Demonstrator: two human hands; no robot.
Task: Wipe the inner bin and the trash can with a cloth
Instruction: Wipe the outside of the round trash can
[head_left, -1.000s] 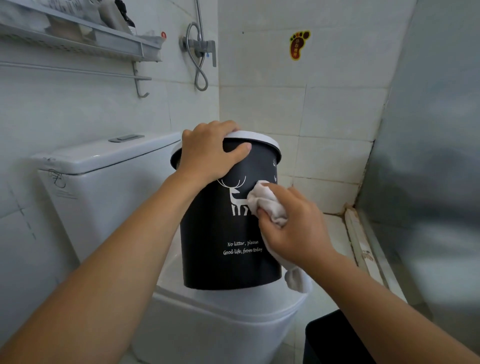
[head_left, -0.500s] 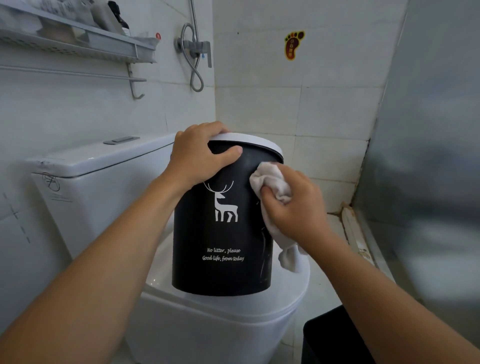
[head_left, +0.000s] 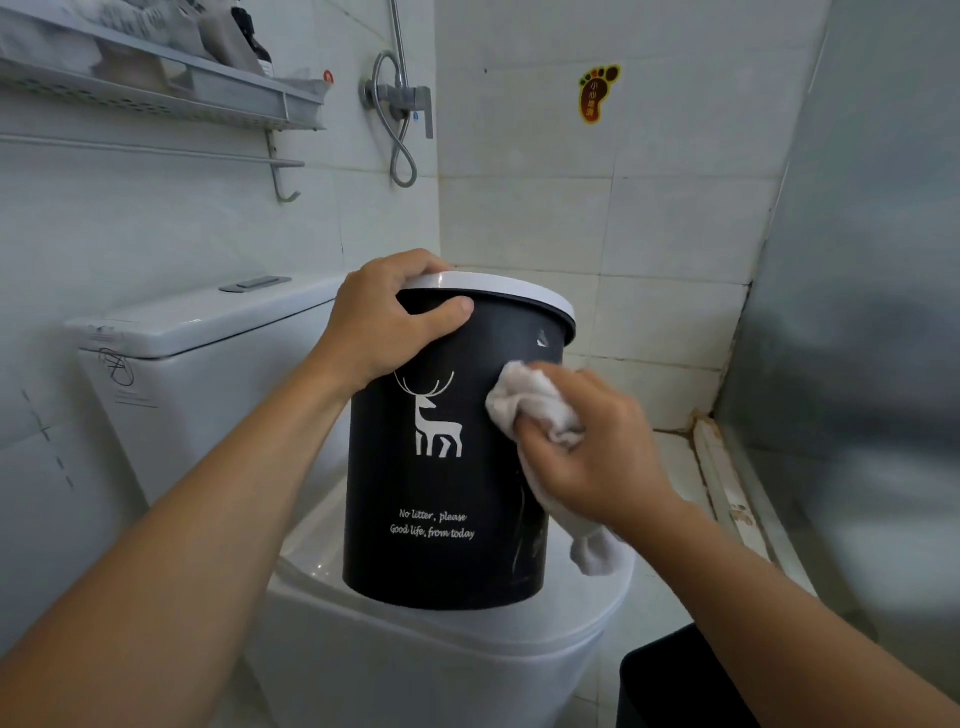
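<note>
A black trash can (head_left: 441, 493) with a white rim, a white deer print and white lettering stands upright on the closed toilet lid (head_left: 467, 629). My left hand (head_left: 387, 317) grips its rim on the near left, fingers over the top and thumb on the front wall. My right hand (head_left: 592, 447) holds a bunched white cloth (head_left: 530, 400) and presses it against the can's right side, a little below the rim. A tail of the cloth hangs down under my wrist. A black object (head_left: 670, 680), perhaps the inner bin, shows only in part at the bottom right.
The white toilet tank (head_left: 208, 374) stands behind the can on the left. A wall shelf (head_left: 171, 88) with bottles and a towel bar hang above it. A shower valve with hose (head_left: 402, 111) is on the back wall. A grey partition (head_left: 862, 322) closes off the right.
My right hand with the cloth slid up the can's right side and has come back down slightly. The view shifted, and the can turned a little under my left hand.
</note>
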